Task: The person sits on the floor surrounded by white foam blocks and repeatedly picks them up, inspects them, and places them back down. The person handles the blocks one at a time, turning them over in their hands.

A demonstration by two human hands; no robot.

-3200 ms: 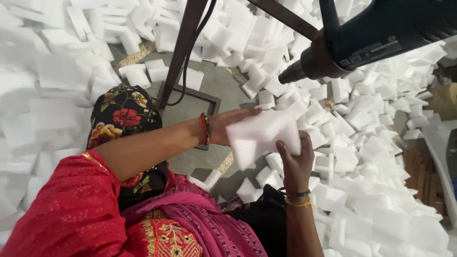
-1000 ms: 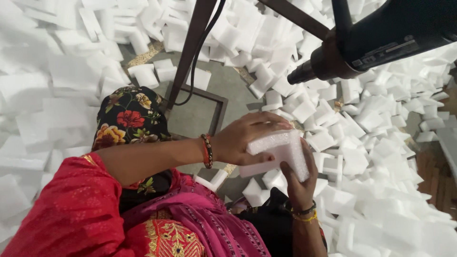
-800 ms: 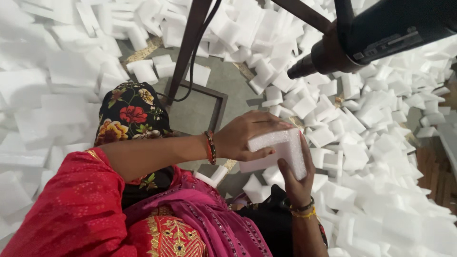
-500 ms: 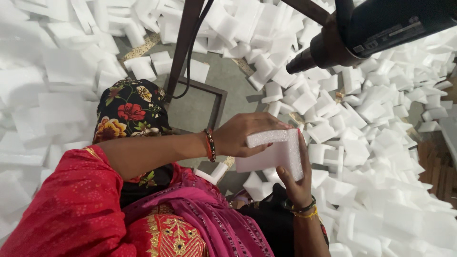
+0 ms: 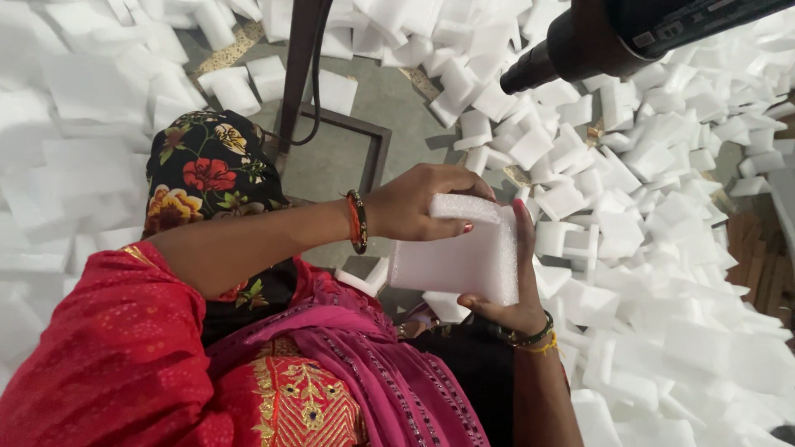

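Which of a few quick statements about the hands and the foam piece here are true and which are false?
1. Both hands hold the white foam piece. True.
2. The left hand lies over the top of the piece. True.
3. The right hand rests on the floor. False: it supports the piece from below and the side.
4. The floor holds a few blue foam blocks. False: many white foam pieces are scattered there.
5. A black tool nozzle shows at the upper right. True.

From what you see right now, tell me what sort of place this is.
Probably a small foam workshop: cut white foam pieces litter the floor, a black heat tool hangs overhead, and both hands fold a foam sheet.
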